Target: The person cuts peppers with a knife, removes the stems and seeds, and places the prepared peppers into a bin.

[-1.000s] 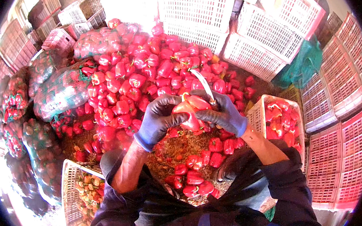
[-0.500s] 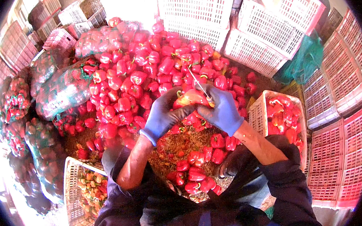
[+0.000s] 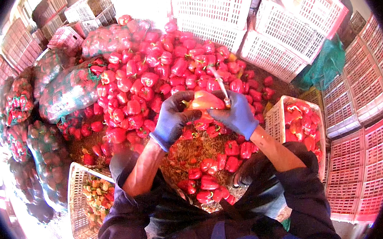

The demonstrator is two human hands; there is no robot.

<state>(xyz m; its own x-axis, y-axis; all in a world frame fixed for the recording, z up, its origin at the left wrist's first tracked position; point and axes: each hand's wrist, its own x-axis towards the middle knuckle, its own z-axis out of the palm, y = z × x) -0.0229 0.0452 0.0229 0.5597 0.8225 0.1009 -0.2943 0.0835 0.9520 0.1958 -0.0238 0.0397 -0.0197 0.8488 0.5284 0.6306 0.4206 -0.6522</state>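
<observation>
An orange-red bell pepper (image 3: 204, 101) is held up in front of me, over the pile. My left hand (image 3: 172, 120), in a blue glove with dark fingers, is closed around its left, stem side. Gloved the same way, my right hand (image 3: 239, 112) grips a small knife (image 3: 219, 82), its thin blade pointing up and away. The right thumb lies close against the pepper's right end; whether it presses on it I cannot tell. Beyond my hands spreads a large heap of red bell peppers (image 3: 150, 80), and several more (image 3: 209, 182) lie between my legs.
To my right stands a crate of cut red peppers (image 3: 270, 124). At my left is a crate of yellowish-green and red scraps (image 3: 77, 196). Filled mesh sacks (image 3: 70, 91) are piled at left. Stacked white crates (image 3: 209, 3) and pink crates (image 3: 375, 163) line the back and right.
The pepper has turned, and more of its orange side shows between my hands. My hands have drawn slightly apart. The knife blade has swung to stand more upright.
</observation>
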